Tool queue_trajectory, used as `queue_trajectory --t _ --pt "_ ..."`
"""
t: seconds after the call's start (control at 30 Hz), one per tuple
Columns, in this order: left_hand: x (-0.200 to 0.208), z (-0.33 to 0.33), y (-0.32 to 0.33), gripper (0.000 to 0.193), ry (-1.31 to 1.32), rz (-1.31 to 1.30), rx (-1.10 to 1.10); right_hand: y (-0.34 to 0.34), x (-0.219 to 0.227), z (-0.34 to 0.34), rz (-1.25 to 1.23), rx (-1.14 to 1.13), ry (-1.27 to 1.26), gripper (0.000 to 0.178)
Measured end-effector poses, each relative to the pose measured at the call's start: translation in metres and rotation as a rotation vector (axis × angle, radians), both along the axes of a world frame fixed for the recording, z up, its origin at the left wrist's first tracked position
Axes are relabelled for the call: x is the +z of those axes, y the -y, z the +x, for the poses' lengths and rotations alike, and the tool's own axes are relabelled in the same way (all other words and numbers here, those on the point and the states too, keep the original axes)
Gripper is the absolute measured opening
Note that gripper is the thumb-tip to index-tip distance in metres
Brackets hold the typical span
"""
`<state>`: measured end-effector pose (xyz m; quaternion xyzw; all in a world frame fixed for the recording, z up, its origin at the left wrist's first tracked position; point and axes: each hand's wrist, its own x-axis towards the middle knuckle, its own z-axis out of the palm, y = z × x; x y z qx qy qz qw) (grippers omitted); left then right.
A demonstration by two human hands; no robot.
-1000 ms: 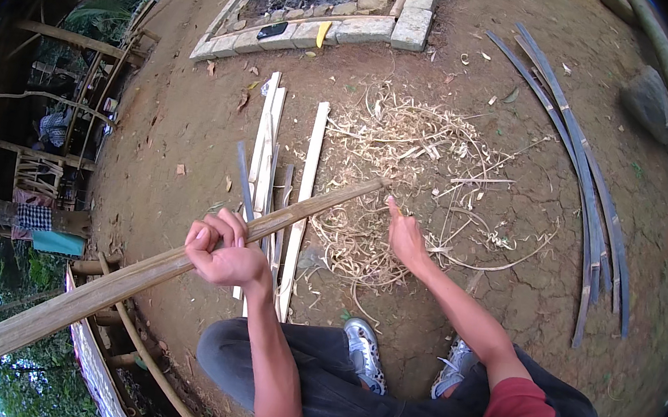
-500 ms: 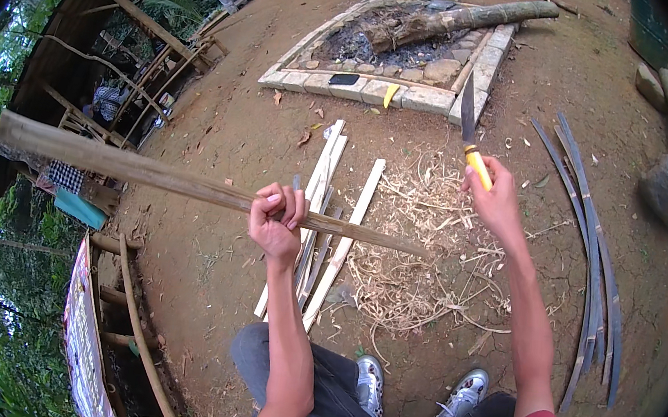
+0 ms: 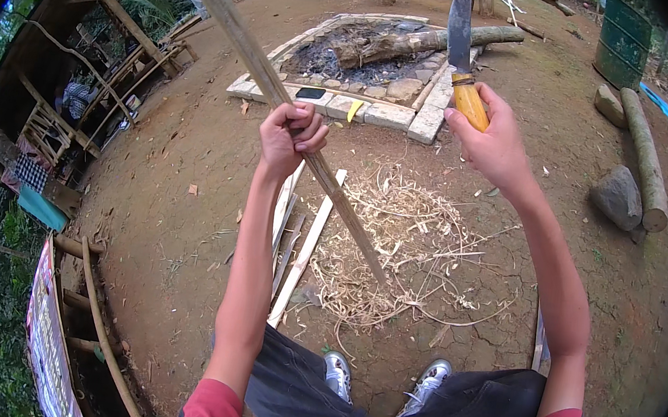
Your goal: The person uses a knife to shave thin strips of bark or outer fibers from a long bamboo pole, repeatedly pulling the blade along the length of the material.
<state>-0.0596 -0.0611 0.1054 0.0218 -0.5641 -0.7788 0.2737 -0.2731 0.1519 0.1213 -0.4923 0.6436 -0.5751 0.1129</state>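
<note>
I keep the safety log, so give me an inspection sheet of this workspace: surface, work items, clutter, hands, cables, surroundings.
Surface: bare, cracked earth ground.
Work items: wooden stick; knife, blade pointing away from the person.
Clutter: curled shavings beyond the shoes, pale strips to their left.
Hands: left hand closed around the stick; right hand around the knife's handle.
Cables: nothing seen.
Surroundings: block-edged fire pit with a log across it; grey rock and green drum at right.

From afar I'm seeing: pole (image 3: pixel 261 70) showing matt wood; knife (image 3: pixel 462 78) showing metal blade (image 3: pixel 460 29), glossy handle (image 3: pixel 470 105); rock (image 3: pixel 619 196) looking rough; trousers (image 3: pixel 443 410) showing matt cloth.
</note>
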Motion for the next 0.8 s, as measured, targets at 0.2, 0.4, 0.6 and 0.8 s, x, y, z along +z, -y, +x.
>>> queue_trajectory --t 0.2,0.4,0.6,0.8 --pt "0.003 -0.037 -0.004 0.024 0.148 -0.062 -0.101 -0.010 -0.002 0.017 0.010 0.039 0.168 0.038" --pt "0.011 -0.053 -0.031 0.020 0.201 -0.169 -0.248 0.007 0.006 0.023 -0.146 0.119 0.380 0.048" --pt "0.010 -0.070 -0.055 0.020 0.245 -0.215 -0.402 0.018 0.018 0.030 -0.289 0.185 0.389 0.042" --pt "0.002 -0.075 -0.066 0.017 0.277 -0.163 -0.546 0.015 0.016 0.028 -0.264 0.196 0.386 0.032"
